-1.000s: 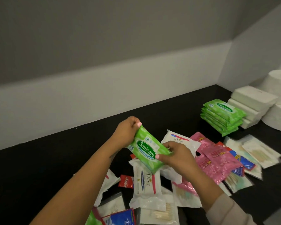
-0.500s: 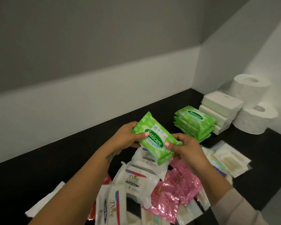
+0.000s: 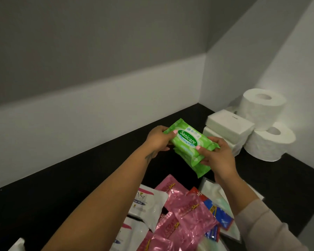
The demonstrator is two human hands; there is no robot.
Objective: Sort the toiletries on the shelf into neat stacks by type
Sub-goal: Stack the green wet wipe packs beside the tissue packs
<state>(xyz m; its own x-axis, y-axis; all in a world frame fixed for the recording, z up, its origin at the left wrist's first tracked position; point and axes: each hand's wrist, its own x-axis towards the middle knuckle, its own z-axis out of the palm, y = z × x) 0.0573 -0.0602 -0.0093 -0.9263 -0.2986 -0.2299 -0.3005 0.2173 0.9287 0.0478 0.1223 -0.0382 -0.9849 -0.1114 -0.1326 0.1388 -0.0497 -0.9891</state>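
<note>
A: What lies nearest on the shelf (image 3: 43, 178)?

B: Along the near edge, a loose heap: shiny pink packets (image 3: 187, 212) overlapping one another, white soap packs (image 3: 149, 201) to their left with a blue and pink label, and a red and blue sachet (image 3: 216, 211) on their right side. Clear pouches (image 3: 217, 194) lie under and beside the right forearm.

A: And the hands?

B: Both are raised past the heap. The left hand (image 3: 157, 140) pinches the left end of a green wipes pack (image 3: 188, 140), thumb on top, fingers curled beneath. The right hand (image 3: 216, 153) pinches the right end the same way, thumb pressed on the top face.

A: How does that pack look?

B: Bright green soft plastic with pale leaf shapes, a dark green oval label with white lettering, and crimped ends. It sits level on top of a green stack (image 3: 198, 163) of like packs; whether it rests fully on them I cannot tell.

A: Farther back?

B: Toward the far right corner, just behind the green stack, white tissue packs (image 3: 230, 125) are piled. Beyond them, by the right wall, stand toilet rolls (image 3: 268, 140), one on top of another.
</note>
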